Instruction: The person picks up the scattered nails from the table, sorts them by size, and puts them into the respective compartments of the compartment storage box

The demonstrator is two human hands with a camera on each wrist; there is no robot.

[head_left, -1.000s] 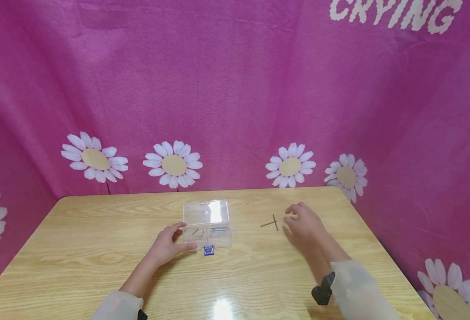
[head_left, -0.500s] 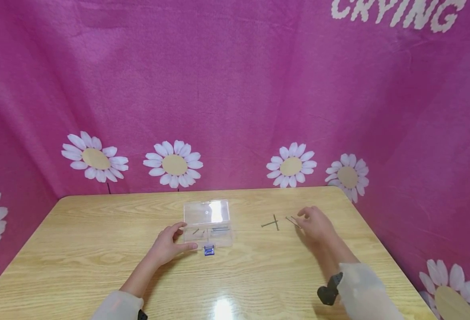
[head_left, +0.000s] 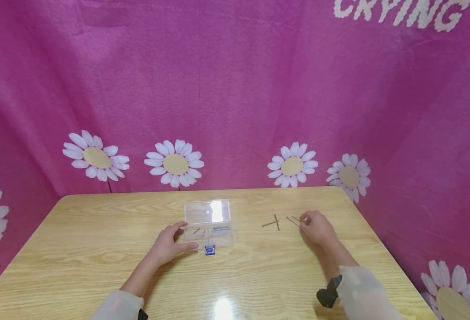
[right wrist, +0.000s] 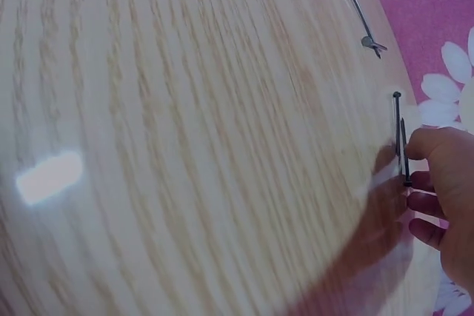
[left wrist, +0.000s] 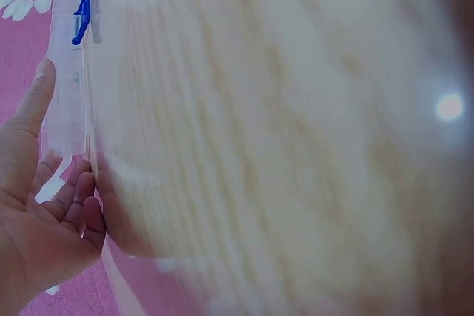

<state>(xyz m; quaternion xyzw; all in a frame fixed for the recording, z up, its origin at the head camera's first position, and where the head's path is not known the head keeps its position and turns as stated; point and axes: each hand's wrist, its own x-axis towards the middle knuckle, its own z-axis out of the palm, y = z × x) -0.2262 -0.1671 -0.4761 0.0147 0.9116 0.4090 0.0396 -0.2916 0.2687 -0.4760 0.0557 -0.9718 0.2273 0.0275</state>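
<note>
In the head view my left hand (head_left: pixel 170 246) holds the left end of a clear plastic box (head_left: pixel 221 240), its thumb along the front and the fingers behind the side. The box's lid (head_left: pixel 198 213) is tipped back, and a blue latch (head_left: pixel 210 250) hangs at the front. Several nails lie in its compartments. To the right, my right hand (head_left: pixel 318 227) pinches one nail (right wrist: pixel 404 153) by its head end, thumb and forefinger close over the tabletop. Right beside it lies a second nail (right wrist: pixel 397 112), nearly parallel.
Two more nails (head_left: pixel 276 221) lie crossed on the wooden table (head_left: pixel 239 284), between the box and my right hand. A pink cloth (head_left: pixel 235 98) with white daisies hangs behind the table's far edge and down both sides.
My right hand has shifted right and slightly down, uncovering the pair of nails, and its fingers have closed on one of them. The left hand stays on the box.
</note>
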